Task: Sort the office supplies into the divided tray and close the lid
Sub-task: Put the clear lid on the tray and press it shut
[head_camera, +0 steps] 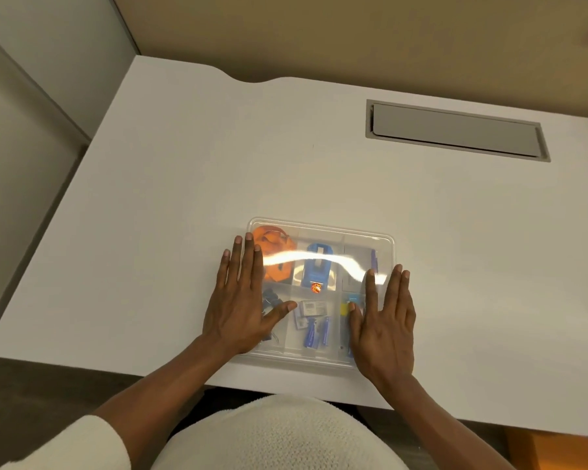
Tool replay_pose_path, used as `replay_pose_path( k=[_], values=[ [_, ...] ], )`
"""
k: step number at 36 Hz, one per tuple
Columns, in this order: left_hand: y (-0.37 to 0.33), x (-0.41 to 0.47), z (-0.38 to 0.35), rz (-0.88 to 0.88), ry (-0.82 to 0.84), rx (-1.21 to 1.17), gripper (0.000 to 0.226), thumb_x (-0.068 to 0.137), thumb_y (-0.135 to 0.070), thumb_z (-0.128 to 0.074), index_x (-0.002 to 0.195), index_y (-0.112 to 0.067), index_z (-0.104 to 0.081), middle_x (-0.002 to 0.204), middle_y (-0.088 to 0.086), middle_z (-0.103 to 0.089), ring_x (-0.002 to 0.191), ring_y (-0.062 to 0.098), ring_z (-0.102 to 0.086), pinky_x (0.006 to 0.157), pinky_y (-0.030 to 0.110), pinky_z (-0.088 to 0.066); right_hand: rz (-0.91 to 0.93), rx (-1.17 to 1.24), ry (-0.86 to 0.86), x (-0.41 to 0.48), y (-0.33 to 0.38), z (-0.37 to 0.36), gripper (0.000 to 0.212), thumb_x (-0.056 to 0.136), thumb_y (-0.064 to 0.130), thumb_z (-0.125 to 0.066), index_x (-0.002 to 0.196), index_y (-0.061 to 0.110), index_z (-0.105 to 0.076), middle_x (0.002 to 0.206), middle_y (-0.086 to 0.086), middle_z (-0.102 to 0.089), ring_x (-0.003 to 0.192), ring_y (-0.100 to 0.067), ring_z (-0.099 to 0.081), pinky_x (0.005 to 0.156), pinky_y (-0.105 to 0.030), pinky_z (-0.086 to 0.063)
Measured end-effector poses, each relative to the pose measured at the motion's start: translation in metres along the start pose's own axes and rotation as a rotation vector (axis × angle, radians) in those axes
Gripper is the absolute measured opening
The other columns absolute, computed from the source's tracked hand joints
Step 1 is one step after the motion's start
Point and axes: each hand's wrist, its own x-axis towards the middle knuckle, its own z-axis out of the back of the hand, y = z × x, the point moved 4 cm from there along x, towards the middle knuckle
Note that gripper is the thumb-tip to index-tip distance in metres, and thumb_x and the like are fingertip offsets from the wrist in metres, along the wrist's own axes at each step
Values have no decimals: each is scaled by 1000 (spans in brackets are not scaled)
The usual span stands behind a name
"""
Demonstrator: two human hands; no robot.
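Observation:
A clear divided tray sits near the front edge of the white desk, with its transparent lid lying on top. Through the lid I see an orange item at the back left, a blue tape dispenser in the back middle, and blue clips in the front middle. My left hand lies flat, fingers spread, on the lid's left side. My right hand rests flat on the right side. Neither hand grips anything. The hands hide the front corner compartments.
The white desk stretches away behind and beside the tray. A grey cable hatch is set into its back right. A light reflection streaks across the lid. The desk's front edge lies just below the tray.

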Motion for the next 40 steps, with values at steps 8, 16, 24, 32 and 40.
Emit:
replay_pose_path(
  k=[8,16,24,32,40],
  values=[
    [-3,-2,2,-61,-6,-16,131,82,-94,-45,169,-7,-2,179,13,5,167,30,1,134,51,-7,81,-43,48,3,-3,-13,101,96,80,-33,168,17,0,176,-10,9,164,-29,6,131,-54,-16],
    [-7,-7,20,-262,164,44,168,51,-111,-49,168,-2,4,175,24,15,163,43,15,130,56,2,76,-65,41,4,-1,-14,105,93,84,-32,168,17,-1,176,-12,8,164,-32,6,130,-57,-15],
    [-9,-8,34,-294,298,41,172,49,-111,-51,166,-3,12,173,24,25,160,46,23,130,69,-4,74,-64,13,5,-2,-16,106,92,84,-35,168,18,-2,177,-10,7,164,-32,6,130,-57,-16],
    [-13,-9,38,-243,301,-59,170,51,-108,-57,167,-8,16,173,20,27,161,42,25,131,64,0,73,-43,-1,5,-1,-15,105,93,83,-37,168,17,-3,177,-10,6,164,-31,4,129,-57,-17],
    [-15,-9,43,-236,361,-16,170,51,-109,-55,164,-10,26,169,19,36,158,41,33,130,62,4,68,-86,-22,19,3,3,106,88,87,-41,163,13,-29,172,-18,-19,159,-38,-19,127,-56,-28]
  ],
)
